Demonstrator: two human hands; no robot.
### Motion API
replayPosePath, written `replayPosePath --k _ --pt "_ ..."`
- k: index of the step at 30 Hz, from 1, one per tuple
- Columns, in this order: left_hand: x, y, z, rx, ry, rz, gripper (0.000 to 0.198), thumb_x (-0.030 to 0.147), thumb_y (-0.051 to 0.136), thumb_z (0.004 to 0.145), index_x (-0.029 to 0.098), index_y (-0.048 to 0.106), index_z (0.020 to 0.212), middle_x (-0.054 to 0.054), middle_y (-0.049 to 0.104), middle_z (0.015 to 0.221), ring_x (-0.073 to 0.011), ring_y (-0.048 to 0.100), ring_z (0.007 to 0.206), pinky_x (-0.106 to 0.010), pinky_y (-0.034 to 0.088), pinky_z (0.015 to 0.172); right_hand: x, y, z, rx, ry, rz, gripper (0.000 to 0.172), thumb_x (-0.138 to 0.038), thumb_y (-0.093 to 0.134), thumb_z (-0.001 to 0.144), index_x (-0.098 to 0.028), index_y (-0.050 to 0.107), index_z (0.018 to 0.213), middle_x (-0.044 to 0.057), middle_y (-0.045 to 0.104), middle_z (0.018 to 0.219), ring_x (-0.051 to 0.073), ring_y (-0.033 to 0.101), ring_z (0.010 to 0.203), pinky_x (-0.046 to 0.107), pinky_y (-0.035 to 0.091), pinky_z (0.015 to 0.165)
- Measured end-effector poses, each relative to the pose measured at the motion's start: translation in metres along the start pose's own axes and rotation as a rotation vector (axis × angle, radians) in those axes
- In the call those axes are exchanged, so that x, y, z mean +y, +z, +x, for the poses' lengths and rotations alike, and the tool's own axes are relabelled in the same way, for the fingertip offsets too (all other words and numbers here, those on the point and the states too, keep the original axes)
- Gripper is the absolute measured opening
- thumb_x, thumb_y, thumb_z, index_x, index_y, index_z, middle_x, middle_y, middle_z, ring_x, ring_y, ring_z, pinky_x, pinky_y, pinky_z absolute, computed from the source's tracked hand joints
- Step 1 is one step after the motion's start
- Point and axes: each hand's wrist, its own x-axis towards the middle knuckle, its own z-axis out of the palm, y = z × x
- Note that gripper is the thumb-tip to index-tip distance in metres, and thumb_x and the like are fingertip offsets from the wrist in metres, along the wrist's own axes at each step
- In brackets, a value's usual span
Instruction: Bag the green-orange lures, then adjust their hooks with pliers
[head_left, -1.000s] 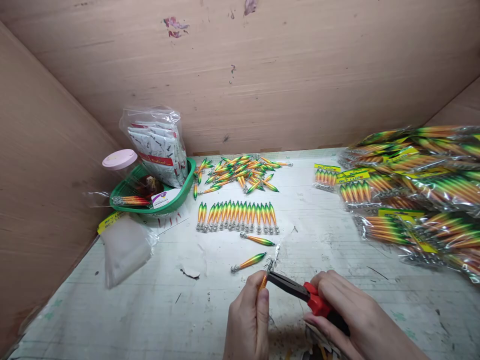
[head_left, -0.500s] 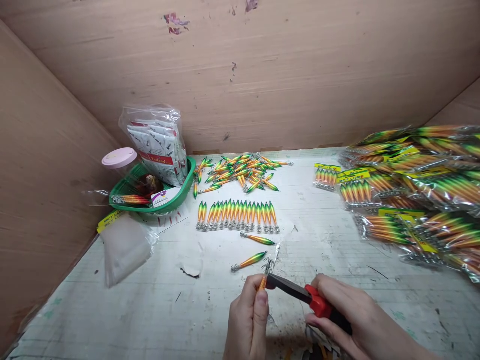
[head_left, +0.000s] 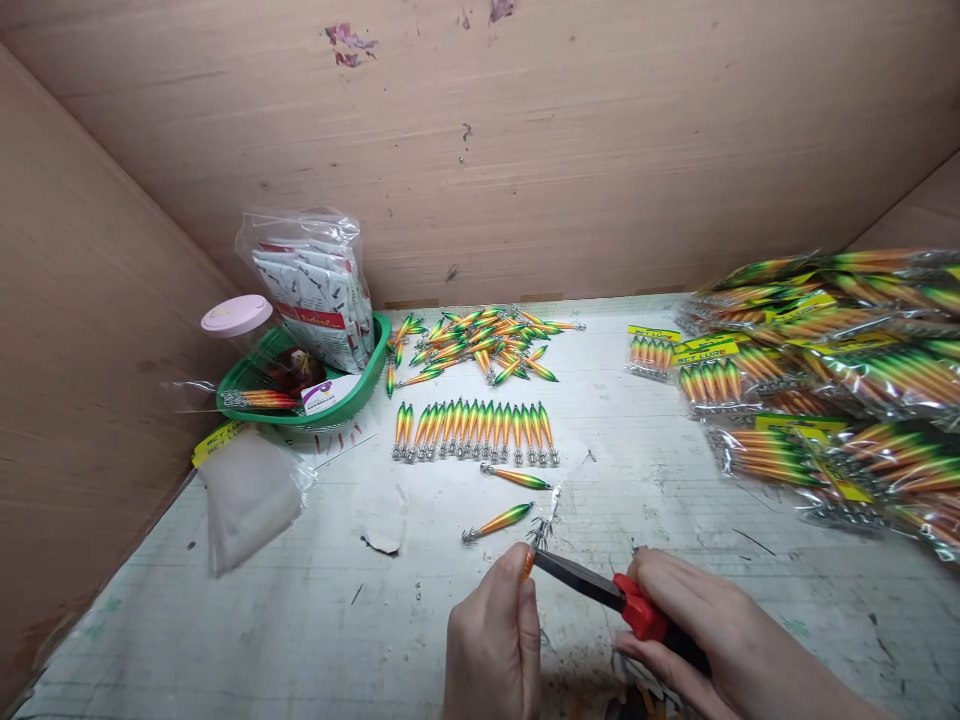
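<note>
My left hand [head_left: 495, 640] is closed round an orange-green squid lure [head_left: 527, 562], only its top end and metal hooks showing above my fingers. My right hand [head_left: 697, 625] grips red-handled pliers [head_left: 600, 592], whose dark jaws meet the lure's hooks near the bottom middle of the white table [head_left: 300, 620]. Two loose lures [head_left: 499, 521] lie just beyond my hands. Farther back stands a neat row of lures [head_left: 476, 430], and behind it a loose heap of lures [head_left: 480, 345].
A green basket [head_left: 367, 385] with a bag of sachets and a pink-lidded jar [head_left: 238, 318] stands at the back left, an empty plastic bag [head_left: 244, 495] in front. Several packed lure bags [head_left: 840, 390] pile up at the right. Wooden walls close in the back and sides.
My hands have hardly shifted; the pliers' jaws stay at the lure's hooks, with only a slight shift of both hands.
</note>
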Motion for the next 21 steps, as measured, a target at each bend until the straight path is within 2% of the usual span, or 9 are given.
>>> replayPosePath --k 3,12,21 --pt "0.0012 -0.0016 0.0009 -0.011 0.052 0.032 0.031 0.027 0.037 0.096 0.020 0.062 0.112 -0.007 0.068 0.081 -0.0182 0.065 0.071 -0.024 0.049 0.068 -0.0003 -0.0039 -0.0001 -0.019 0.007 -0.018 0.017 -0.021 0.056 0.089 -0.023 0.043 0.078 -0.002 0.054 0.067 0.011 0.055 0.057 0.018 0.044 0.050" --pt "0.0019 -0.0014 0.0009 -0.034 0.083 0.035 0.028 0.021 0.037 0.096 0.020 0.060 0.112 -0.006 0.069 0.082 -0.0161 0.066 0.071 -0.022 0.050 0.068 -0.0012 -0.0081 0.0002 -0.038 0.024 0.008 0.014 -0.019 0.056 0.088 -0.022 0.046 0.078 -0.002 0.056 0.066 0.010 0.057 0.055 0.017 0.046 0.051" --pt "-0.0041 -0.0015 0.0014 0.073 0.357 0.210 0.029 0.015 0.038 0.095 0.018 0.052 0.121 -0.006 0.070 0.080 -0.0142 0.067 0.064 -0.019 0.054 0.060 -0.0030 -0.0076 -0.0012 -0.030 0.019 -0.018 0.016 -0.017 0.058 0.086 -0.022 0.046 0.077 -0.002 0.055 0.066 0.010 0.056 0.055 0.017 0.044 0.050"
